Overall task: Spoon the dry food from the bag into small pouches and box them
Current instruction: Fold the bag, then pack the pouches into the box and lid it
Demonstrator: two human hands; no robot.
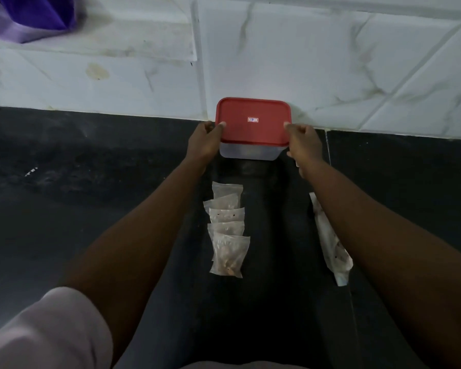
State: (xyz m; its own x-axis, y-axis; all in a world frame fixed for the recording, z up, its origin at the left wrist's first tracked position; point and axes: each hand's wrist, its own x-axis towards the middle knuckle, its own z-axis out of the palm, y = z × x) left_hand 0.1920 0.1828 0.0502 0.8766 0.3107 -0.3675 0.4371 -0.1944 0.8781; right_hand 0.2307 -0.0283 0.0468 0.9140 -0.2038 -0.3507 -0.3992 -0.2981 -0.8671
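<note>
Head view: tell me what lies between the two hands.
The red-lidded box lies between left hand and right hand, each gripping one end, in the head view.

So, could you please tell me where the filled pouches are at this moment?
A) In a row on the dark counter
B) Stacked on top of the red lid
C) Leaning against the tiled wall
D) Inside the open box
A: the pouches lie in an overlapping row on the dark counter, nearer the camera than the box, whose red lid is on and bare.

A dim black counter (pixel 64 195) meets a white marble-veined tiled wall (pixel 330 62); purple cloth (pixel 30 14) lies top left.
</note>
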